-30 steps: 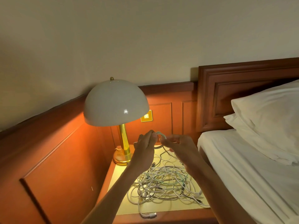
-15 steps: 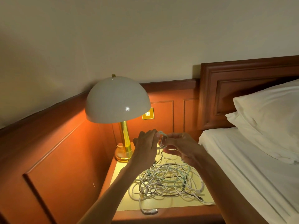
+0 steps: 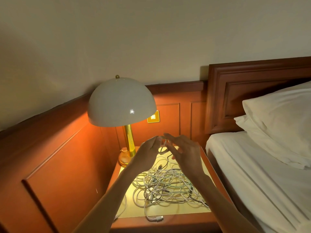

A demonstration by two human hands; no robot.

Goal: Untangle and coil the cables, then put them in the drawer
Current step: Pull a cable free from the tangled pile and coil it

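A tangled pile of white and dark cables (image 3: 165, 187) lies on the yellow top of the nightstand (image 3: 161, 210). One white plug end (image 3: 159, 218) reaches the front edge. Above the pile my left hand (image 3: 149, 153) pinches a small loop of pale cable (image 3: 164, 145) at its fingertips. My right hand (image 3: 184, 153) is right beside it, fingers spread and blurred, its fingertips at the same loop. The strand hangs down from the loop into the pile. No drawer is in view.
A lamp with a white dome shade (image 3: 121, 101) and brass stem stands at the nightstand's back left. Wood panelling (image 3: 67, 165) borders the left and back. A bed with white sheet (image 3: 262, 174) and pillows (image 3: 282, 115) lies close on the right.
My right hand has opened its fingers and swung over the loop, blurred with motion. My left hand keeps its pinch on the cable. The view shifted slightly.
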